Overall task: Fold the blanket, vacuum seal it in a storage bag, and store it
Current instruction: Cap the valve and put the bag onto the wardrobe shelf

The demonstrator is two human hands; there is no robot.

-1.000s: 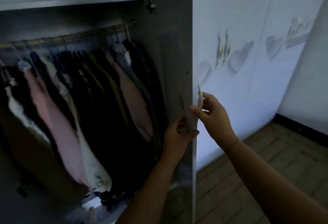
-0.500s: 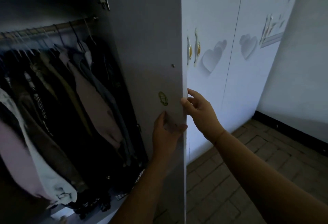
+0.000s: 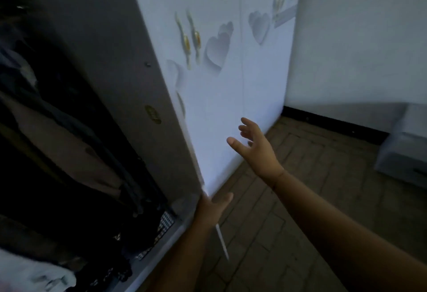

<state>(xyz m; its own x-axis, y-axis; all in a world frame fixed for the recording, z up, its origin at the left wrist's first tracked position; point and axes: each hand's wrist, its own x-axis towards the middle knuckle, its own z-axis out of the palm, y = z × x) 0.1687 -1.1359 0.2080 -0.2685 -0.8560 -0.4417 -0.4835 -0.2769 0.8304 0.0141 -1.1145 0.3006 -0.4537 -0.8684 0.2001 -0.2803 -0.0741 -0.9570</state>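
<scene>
Two hands at the open wardrobe door (image 3: 104, 49): right hand (image 3: 254, 148) released, fingers spread, apart from it; left hand (image 3: 213, 208) touching its lower edge, grip indiscernible; blanket hidden; hanging clothes (image 3: 69, 141) inside.

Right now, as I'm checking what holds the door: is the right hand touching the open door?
Apart. The head view shows the right hand open, with a strip of white closed door between its thumb and the open door's edge.

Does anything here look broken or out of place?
Maybe: a thin white strip juts below the left hand at the lower edge of the open wardrobe door, like loose edge trim. Too blurred to be sure.
</scene>
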